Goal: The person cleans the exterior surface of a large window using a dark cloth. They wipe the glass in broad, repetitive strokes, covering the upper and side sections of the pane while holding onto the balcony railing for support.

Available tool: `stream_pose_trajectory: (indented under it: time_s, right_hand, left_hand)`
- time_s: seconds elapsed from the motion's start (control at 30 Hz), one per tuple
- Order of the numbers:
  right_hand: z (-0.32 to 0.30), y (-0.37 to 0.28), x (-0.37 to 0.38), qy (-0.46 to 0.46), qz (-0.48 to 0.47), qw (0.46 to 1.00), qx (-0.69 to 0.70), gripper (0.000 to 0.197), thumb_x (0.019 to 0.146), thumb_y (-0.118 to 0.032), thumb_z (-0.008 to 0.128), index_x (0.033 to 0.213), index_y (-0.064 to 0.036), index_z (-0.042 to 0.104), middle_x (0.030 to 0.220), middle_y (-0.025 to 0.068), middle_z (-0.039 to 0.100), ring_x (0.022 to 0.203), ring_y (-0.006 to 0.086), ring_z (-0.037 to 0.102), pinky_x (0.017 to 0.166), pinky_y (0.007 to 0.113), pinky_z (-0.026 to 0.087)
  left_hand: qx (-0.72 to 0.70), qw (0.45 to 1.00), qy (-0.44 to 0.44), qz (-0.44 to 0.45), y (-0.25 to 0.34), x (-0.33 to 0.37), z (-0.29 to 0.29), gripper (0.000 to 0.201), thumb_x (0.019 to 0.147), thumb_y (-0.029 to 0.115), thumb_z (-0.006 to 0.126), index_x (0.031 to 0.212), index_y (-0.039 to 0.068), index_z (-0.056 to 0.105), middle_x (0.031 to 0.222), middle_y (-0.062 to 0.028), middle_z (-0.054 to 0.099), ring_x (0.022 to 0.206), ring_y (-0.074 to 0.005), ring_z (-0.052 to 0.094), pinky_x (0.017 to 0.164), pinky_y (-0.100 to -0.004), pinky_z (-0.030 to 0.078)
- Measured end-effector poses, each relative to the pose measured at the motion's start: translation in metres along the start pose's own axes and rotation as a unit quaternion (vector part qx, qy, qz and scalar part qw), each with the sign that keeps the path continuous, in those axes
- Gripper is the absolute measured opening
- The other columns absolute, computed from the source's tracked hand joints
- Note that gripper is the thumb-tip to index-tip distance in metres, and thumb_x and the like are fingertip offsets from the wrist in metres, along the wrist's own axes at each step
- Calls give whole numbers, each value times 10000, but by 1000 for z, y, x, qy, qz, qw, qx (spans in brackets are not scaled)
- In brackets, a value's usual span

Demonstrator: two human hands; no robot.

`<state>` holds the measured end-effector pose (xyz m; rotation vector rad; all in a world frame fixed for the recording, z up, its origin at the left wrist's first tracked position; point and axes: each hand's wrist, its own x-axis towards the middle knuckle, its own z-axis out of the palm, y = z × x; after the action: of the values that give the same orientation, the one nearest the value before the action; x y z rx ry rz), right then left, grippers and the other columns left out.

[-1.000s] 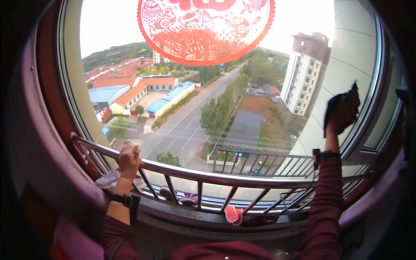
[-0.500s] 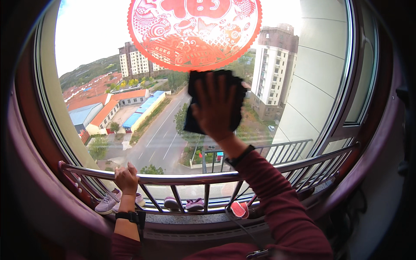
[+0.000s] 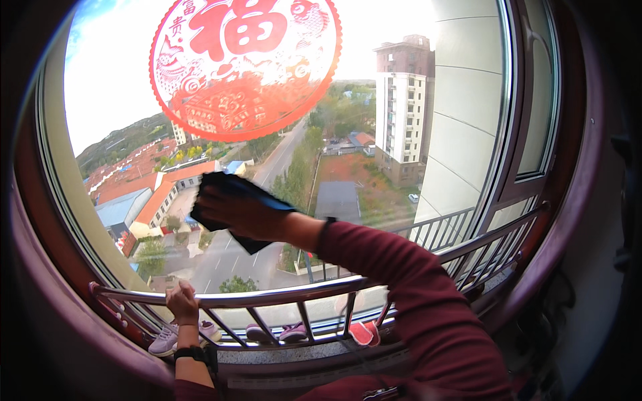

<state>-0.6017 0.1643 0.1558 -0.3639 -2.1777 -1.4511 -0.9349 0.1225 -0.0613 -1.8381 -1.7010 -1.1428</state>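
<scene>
A dark cloth [image 3: 250,244] lies against the window glass [image 3: 348,167], left of the middle. My right hand [image 3: 237,212] is spread over the cloth and holds it to the pane, with the arm reaching across from the right. Above the cloth, a round red paper-cut decoration [image 3: 247,113] with a scalloped rim is on the glass. Lower left, my left hand [image 3: 182,302] is closed round the metal railing [image 3: 321,289] that runs in front of the window. A black band sits on each wrist.
Behind the railing, on the sill, stand light purple sneakers [image 3: 164,342], purple shoes [image 3: 293,333] and a red-pink shoe [image 3: 364,333]. A window frame [image 3: 505,154] bounds the glass at the right. A road and buildings are far below outside.
My right hand has swept the cloth left and downward across the pane, and the fingers now point left. My left hand stays at the railing. The whole view has shifted somewhat.
</scene>
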Motion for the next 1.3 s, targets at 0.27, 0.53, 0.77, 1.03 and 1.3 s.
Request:
stream_pose_trajectory:
  time_s: [0.27,0.53,0.77,1.03,1.3]
  right_hand:
    - [-148,194,-170,-8,146,987,-68,647,797,-196,740,1428,-200,600,1569,62,481,1511,363,347,1217,555,316]
    - [-253,445,-226,138,491,775,-374,456,1011,-299,528,1414,-88,547,1383,141,592,1249,347,560,983,499,506]
    - [-215,490,-70,198,369,785,-456,515,953,-295,517,1440,-127,522,1326,135,612,1266,343,541,1080,516,418]
    - [-194,422,26,184,161,924,-295,508,1005,-366,498,1466,-154,503,1457,135,526,1383,363,452,1136,564,356]
    - [-153,323,-65,91,133,963,-216,571,1023,-400,564,1558,-232,454,1627,64,410,1524,330,311,1246,584,161]
  left_hand:
    - [-30,998,44,-21,5,0,0,522,1067,226,369,635,72,619,650,-102,650,669,-360,601,818,-464,450]
    - [-44,996,70,-34,10,1,0,551,1085,227,345,598,81,556,609,-86,616,640,-355,594,822,-470,445]
    - [-33,997,57,-44,9,-1,1,553,1081,217,348,582,92,551,589,-83,597,632,-349,593,832,-478,448]
    - [13,992,129,6,-7,-8,16,544,1078,229,327,586,98,517,583,-71,589,611,-353,576,849,-492,437]
    - [-16,996,87,17,5,-2,5,539,1066,230,334,579,89,518,586,-77,592,602,-350,576,802,-474,435]
